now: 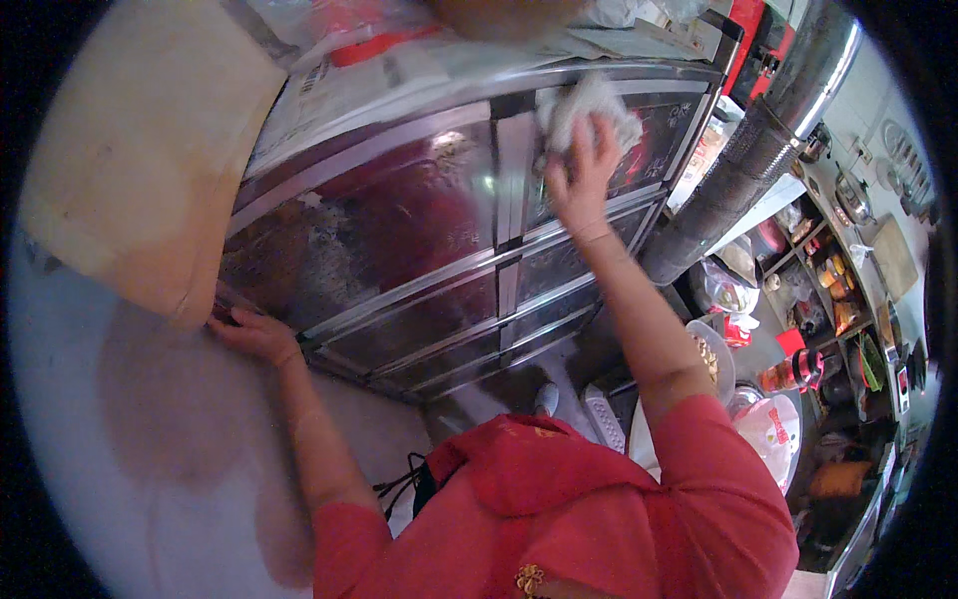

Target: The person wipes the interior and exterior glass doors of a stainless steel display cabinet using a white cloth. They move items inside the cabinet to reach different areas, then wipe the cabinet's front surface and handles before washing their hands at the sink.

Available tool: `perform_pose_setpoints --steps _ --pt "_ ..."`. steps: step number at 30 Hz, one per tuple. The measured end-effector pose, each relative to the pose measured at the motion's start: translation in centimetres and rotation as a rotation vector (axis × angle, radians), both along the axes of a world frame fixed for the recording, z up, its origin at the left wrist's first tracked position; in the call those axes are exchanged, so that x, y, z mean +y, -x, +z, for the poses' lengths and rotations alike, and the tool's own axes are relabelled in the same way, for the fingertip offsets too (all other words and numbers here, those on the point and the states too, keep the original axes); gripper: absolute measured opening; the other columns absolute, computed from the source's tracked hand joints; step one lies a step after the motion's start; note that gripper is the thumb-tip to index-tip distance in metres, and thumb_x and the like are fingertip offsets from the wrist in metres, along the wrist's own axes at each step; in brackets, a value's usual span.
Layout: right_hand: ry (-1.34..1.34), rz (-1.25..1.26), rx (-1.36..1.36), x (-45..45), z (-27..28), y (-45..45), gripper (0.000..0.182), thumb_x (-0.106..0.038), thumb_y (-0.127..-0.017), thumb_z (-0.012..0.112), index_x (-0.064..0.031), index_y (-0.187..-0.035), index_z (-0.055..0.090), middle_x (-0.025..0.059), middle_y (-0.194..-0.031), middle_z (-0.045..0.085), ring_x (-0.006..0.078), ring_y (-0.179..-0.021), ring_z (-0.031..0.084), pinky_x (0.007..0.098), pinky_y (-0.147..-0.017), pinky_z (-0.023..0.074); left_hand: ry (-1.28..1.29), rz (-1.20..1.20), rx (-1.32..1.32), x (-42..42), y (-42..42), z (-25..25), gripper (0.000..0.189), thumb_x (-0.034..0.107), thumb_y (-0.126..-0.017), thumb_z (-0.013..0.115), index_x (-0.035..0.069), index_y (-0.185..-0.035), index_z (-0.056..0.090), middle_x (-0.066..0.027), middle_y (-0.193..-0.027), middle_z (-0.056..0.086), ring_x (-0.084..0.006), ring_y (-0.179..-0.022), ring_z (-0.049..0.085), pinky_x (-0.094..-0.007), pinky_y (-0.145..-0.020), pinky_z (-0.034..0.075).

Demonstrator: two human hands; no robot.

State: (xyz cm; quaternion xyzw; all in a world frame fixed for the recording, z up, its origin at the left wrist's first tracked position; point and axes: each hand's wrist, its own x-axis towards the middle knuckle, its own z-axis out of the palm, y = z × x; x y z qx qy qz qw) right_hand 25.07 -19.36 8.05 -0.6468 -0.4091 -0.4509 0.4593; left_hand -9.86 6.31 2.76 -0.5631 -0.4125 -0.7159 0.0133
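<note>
A crumpled white cloth [591,112] is in my right hand [584,176], against the upper right glass panel of a metal-framed cabinet [505,180]. The cloth is blurred, and it covers part of that panel. My left hand [258,335] is at the cabinet's left edge, just below a large yellowish board or box [157,157]. Its fingertips are partly hidden there, so I cannot tell whether they grip the edge. The wide left panel [374,217] is dark and shiny, with cloudy marks and reddish reflections.
White sheets and plastic [419,71] cover the cabinet top. A metal duct pipe [756,165] slants beside its right end. Farther right are shelves [831,277] of packaged goods, a clear bowl [715,359] and a red-lidded jar [793,371]. A pale wall [150,449] stands at left.
</note>
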Motion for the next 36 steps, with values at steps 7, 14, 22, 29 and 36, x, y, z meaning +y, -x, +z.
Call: perform_pose_setpoints --steps 7,14,22,29,36 --pt "0.306 0.083 0.081 -1.7 -15.4 0.6 0.049 -0.005 -0.067 0.062 -0.0135 -0.115 0.054 0.0184 -0.115 0.043 0.0397 -0.107 0.040 0.0500 -0.091 0.0320 -0.296 0.098 0.155 -5.6 -4.0 0.9 0.036 0.020 -0.090 0.052 -0.002 -0.116 0.043 -0.0209 -0.128 0.034 -0.0389 -0.121 0.029 -0.0524 -0.099 0.025" --pt "0.010 0.094 -0.126 -0.8 -2.6 -3.4 0.049 -0.004 -0.064 0.059 -0.0142 -0.112 0.058 0.0181 -0.119 0.043 0.0403 -0.110 0.040 0.0484 -0.095 0.0306 -0.569 -0.192 0.503 -7.7 -11.8 5.7 0.032 0.022 -0.087 0.054 0.004 -0.113 0.049 -0.0201 -0.127 0.042 -0.0397 -0.119 0.036 -0.0544 -0.095 0.027" --pt "-0.044 -0.020 0.126 -0.4 -9.0 -3.0 0.055 -0.006 -0.065 0.058 -0.0149 -0.119 0.051 0.0253 -0.128 0.036 0.0464 -0.118 0.035 0.0541 -0.096 0.0286 -0.516 -0.035 0.561 -7.3 -13.8 5.4 0.035 0.030 -0.088 0.047 0.012 -0.115 0.060 -0.0167 -0.129 0.046 -0.0404 -0.122 0.037 -0.0548 -0.096 0.023" --pt "0.233 0.088 0.076 -3.3 -13.7 -4.0 0.053 0.000 -0.064 0.061 -0.0160 -0.114 0.050 0.0219 -0.121 0.042 0.0436 -0.112 0.042 0.0535 -0.091 0.0350 -0.532 -0.036 0.606 -7.4 -13.5 5.8 0.036 0.029 -0.090 0.044 0.010 -0.117 0.057 -0.0182 -0.130 0.045 -0.0413 -0.123 0.035 -0.0553 -0.097 0.024" --pt "-0.143 -0.171 0.006 -6.2 -3.4 -15.0 0.054 -0.005 -0.075 0.050 -0.0008 -0.127 0.040 0.0253 -0.130 0.037 0.0420 -0.123 0.033 0.0468 -0.105 0.0229 -0.530 -0.027 0.590 -7.3 -13.7 5.6 0.036 0.030 -0.089 0.043 0.011 -0.115 0.059 -0.0170 -0.132 0.043 -0.0400 -0.126 0.033 -0.0546 -0.098 0.022"
